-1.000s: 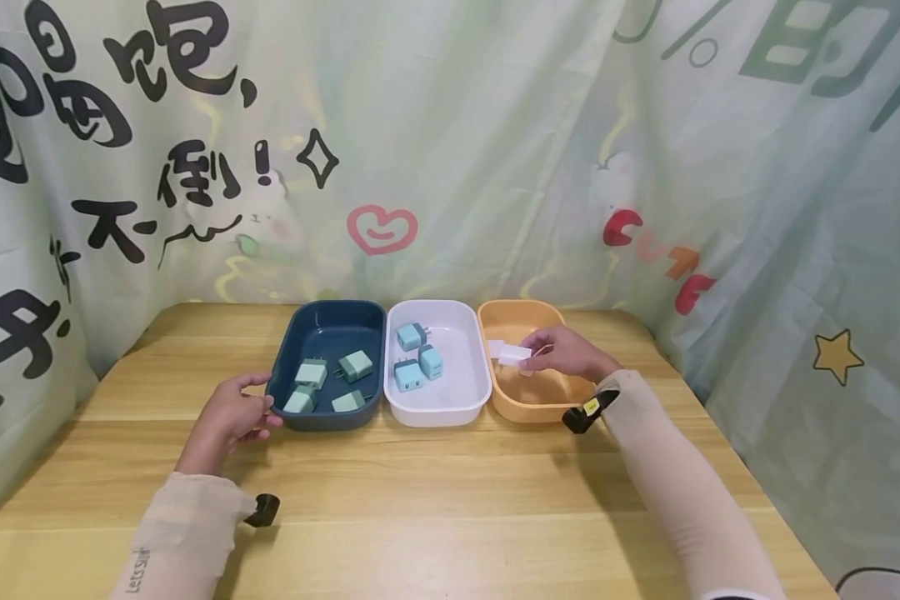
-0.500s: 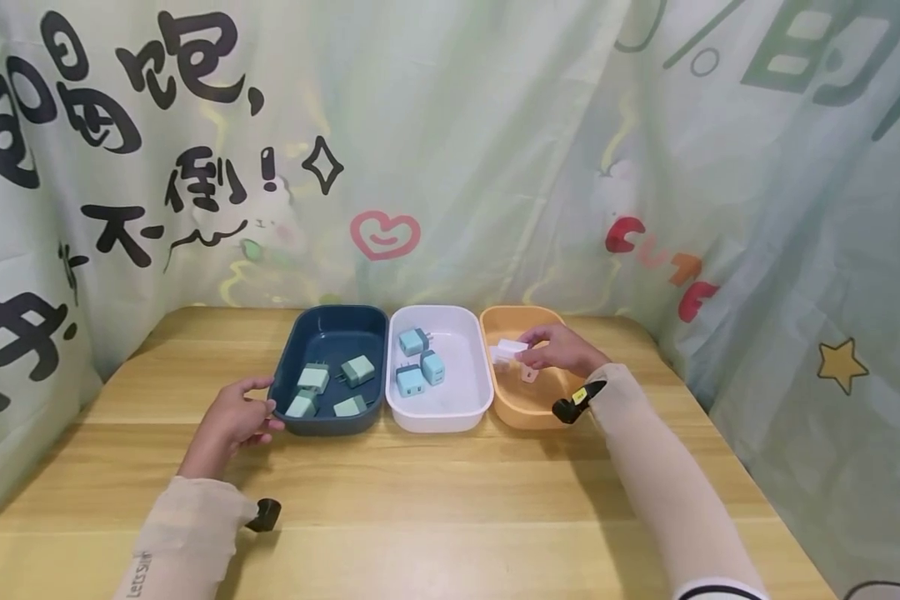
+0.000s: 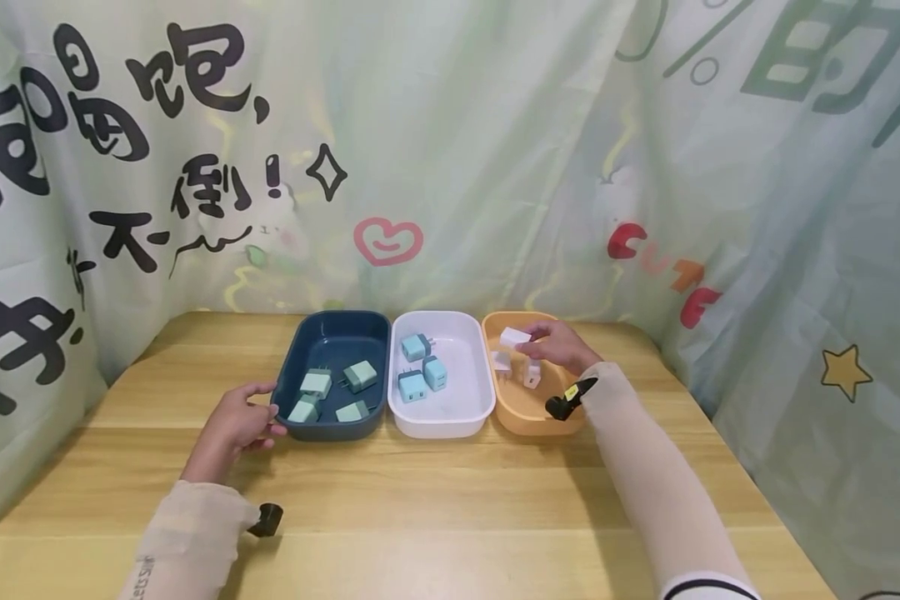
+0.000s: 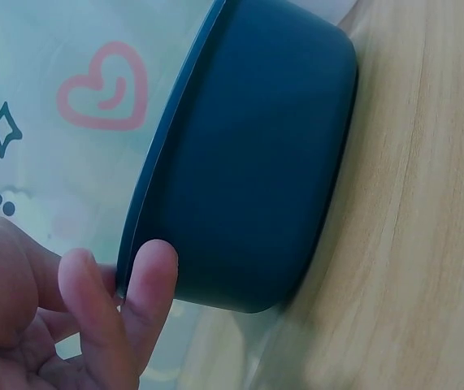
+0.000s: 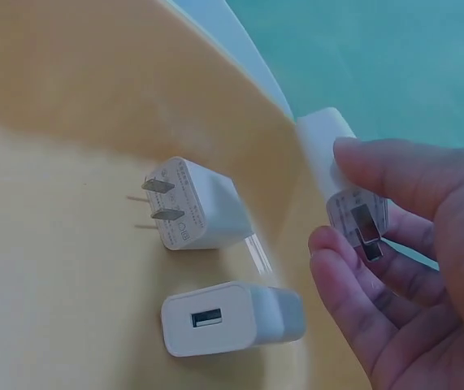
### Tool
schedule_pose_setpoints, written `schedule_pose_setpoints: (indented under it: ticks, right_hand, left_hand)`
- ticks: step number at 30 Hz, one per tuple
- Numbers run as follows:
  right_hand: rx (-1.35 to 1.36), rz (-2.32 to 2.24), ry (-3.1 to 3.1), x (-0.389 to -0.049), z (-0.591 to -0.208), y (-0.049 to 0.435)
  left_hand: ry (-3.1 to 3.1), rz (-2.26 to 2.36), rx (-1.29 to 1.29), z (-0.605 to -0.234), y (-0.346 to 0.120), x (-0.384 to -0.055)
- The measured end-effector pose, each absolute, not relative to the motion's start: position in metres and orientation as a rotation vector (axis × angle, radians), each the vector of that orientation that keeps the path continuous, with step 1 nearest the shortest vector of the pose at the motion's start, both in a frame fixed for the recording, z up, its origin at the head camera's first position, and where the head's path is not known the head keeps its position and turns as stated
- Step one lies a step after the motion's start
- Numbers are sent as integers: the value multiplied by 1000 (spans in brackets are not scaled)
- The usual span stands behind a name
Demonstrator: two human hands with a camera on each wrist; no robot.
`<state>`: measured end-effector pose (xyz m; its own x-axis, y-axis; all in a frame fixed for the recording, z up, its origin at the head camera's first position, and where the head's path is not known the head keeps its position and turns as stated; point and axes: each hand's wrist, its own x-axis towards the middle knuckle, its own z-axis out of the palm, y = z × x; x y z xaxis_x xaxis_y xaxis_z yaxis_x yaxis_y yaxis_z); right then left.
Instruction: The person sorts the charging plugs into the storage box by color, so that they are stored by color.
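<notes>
In the head view my right hand (image 3: 561,346) pinches a white USB wall charger (image 3: 514,337) above the orange bin (image 3: 547,425). The right wrist view shows the thumb on the side of the held charger (image 5: 327,146), its metal prongs towards the fingers. Two more white chargers lie in the orange bin: one charger (image 5: 211,207) with prongs showing, another charger (image 5: 215,321) with its USB port showing. At the left my left hand (image 3: 236,421) touches the rim of the navy bin (image 3: 330,432), its fingers (image 4: 154,272) by the outer wall.
Several green chargers (image 3: 360,375) lie in the navy bin. Light-blue chargers (image 3: 435,372) sit in the white bin (image 3: 442,428) between the other two. A printed curtain (image 3: 450,167) hangs behind the wooden table (image 3: 435,517).
My right hand lifts the white charger slightly away from the other white ones, which show more clearly below it. The left hand stays at the navy bin. The head view has tilted up a little.
</notes>
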<state>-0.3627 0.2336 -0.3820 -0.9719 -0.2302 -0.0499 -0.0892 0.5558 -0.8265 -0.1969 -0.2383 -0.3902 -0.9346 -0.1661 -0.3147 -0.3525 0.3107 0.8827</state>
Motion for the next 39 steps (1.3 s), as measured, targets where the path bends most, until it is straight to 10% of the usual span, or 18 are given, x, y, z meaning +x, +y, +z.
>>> schedule_pose_setpoints:
  ticks: [39]
  right_hand:
    - [-631, -1681, 1529, -377, -395, 269]
  left_hand:
    - [2395, 1687, -506, -390, -237, -198]
